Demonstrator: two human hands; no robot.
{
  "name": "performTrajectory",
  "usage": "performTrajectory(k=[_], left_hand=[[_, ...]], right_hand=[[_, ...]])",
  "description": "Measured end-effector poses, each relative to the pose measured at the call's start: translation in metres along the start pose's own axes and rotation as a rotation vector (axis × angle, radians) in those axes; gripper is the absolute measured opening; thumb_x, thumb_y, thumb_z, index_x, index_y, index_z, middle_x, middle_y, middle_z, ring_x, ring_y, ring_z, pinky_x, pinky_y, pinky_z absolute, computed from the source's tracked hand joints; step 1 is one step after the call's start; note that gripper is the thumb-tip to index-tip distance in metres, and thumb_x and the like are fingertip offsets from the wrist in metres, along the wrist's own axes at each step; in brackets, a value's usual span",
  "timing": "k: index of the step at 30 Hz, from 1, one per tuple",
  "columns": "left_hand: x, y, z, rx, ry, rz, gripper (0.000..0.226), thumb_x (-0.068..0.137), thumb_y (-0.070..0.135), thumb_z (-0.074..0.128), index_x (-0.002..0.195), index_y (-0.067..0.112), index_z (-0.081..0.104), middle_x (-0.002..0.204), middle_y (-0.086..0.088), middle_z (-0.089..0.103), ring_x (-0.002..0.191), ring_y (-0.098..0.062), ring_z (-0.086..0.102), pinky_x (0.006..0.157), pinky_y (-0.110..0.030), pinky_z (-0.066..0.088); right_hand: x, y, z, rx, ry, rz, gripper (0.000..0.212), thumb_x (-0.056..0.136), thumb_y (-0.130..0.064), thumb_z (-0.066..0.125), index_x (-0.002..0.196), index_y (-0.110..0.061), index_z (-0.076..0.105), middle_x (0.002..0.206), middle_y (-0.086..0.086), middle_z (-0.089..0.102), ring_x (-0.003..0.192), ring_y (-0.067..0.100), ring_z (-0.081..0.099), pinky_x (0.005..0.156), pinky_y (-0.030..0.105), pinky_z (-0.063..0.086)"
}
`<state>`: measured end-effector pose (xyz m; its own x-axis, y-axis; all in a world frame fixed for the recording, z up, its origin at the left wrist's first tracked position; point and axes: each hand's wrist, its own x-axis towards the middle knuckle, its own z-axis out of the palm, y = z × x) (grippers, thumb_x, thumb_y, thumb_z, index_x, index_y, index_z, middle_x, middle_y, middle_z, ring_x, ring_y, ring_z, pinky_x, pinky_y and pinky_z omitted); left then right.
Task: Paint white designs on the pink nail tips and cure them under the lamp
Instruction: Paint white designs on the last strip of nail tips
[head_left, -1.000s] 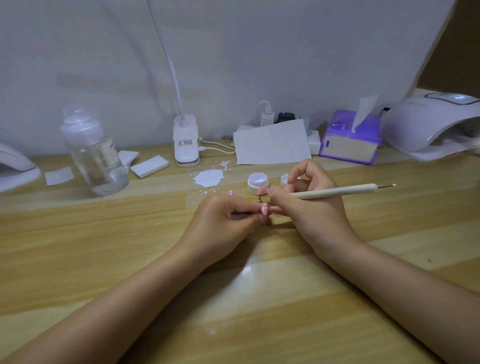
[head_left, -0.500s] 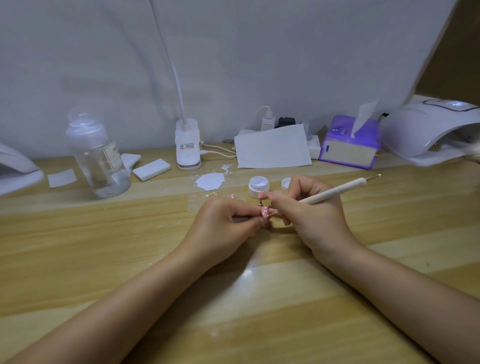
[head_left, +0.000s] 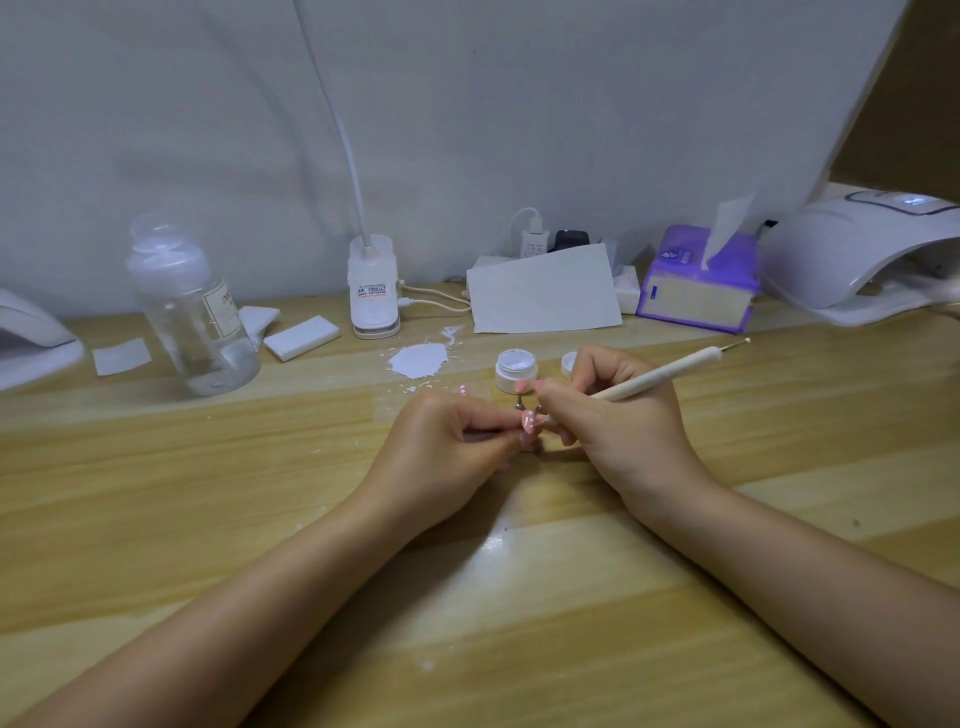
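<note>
My left hand (head_left: 451, 442) pinches the small stand that carries a pink nail tip (head_left: 529, 422) with white dots on it. My right hand (head_left: 618, 422) grips a cream dotting pen (head_left: 670, 370); its working end touches that tip, and its far metal end points up to the right. Further pink tips (head_left: 521, 386) stand on metal posts just behind my fingers. An open small jar of white gel (head_left: 515, 368) sits right behind the hands, its lid (head_left: 569, 364) beside it. The white curing lamp (head_left: 857, 254) stands at the far right.
A clear bottle (head_left: 193, 312) stands at the left, with white pads (head_left: 301, 339) near it. A dried white paint patch (head_left: 418, 359), a clip-lamp base (head_left: 373, 289), a white card (head_left: 543, 292) and a purple tissue box (head_left: 697, 283) line the back. Another white device (head_left: 31, 347) is at the far left.
The pen has tilted, its far end rising from level to pointing up-right, as my right hand works at the tip. My left hand stays put. The view dipped slightly.
</note>
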<state>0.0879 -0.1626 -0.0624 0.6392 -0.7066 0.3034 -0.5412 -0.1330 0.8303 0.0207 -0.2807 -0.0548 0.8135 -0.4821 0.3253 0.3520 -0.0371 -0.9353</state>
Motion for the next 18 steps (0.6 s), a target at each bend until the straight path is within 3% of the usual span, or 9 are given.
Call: performTrajectory(k=[7,11,14,16,18], left_hand=[[-0.0003,-0.0004,-0.0005,-0.013,0.002,-0.007,0.023,0.079,0.005,0.068,0.087,0.027,0.073,0.079,0.002,0.073,0.059,-0.004,0.055,0.068,0.006,0.033],[-0.0002,-0.0006,-0.0005,-0.044,-0.010,-0.030,0.025,0.080,0.007,0.067,0.080,0.031,0.071,0.079,0.015,0.071,0.063,-0.002,0.057,0.069,-0.011,0.046],[-0.0003,-0.0008,-0.0005,-0.048,-0.009,-0.027,0.025,0.079,0.006,0.067,0.079,0.030,0.071,0.079,0.017,0.070,0.062,0.001,0.056,0.067,-0.013,0.048],[-0.0001,-0.0009,-0.0004,-0.046,-0.008,-0.022,0.025,0.079,0.006,0.067,0.079,0.030,0.071,0.079,0.014,0.071,0.061,0.001,0.055,0.068,-0.011,0.046],[0.0002,-0.0010,0.0000,-0.037,-0.004,-0.011,0.023,0.079,0.005,0.067,0.083,0.028,0.073,0.080,0.013,0.071,0.058,0.002,0.053,0.067,0.000,0.039]], right_hand=[[0.0003,0.0000,0.0001,0.013,0.003,0.010,0.045,0.079,0.016,0.055,0.051,-0.010,0.032,0.029,-0.007,0.043,0.030,0.001,0.046,0.036,0.008,0.033],[0.0008,-0.0001,0.0004,0.003,-0.006,0.010,0.044,0.079,0.016,0.055,0.051,-0.009,0.032,0.029,-0.007,0.044,0.030,0.001,0.047,0.036,0.008,0.033],[0.0007,0.0000,0.0003,-0.007,-0.005,0.002,0.044,0.079,0.015,0.056,0.051,-0.010,0.032,0.029,-0.007,0.045,0.030,0.000,0.046,0.036,0.008,0.033],[0.0005,0.0005,-0.0003,-0.009,0.000,-0.003,0.044,0.079,0.015,0.055,0.051,-0.010,0.033,0.030,-0.006,0.045,0.031,0.001,0.048,0.037,0.008,0.033],[0.0004,0.0010,-0.0008,-0.011,-0.001,-0.005,0.043,0.078,0.016,0.055,0.051,-0.010,0.033,0.030,-0.006,0.045,0.031,0.001,0.048,0.037,0.008,0.033]])
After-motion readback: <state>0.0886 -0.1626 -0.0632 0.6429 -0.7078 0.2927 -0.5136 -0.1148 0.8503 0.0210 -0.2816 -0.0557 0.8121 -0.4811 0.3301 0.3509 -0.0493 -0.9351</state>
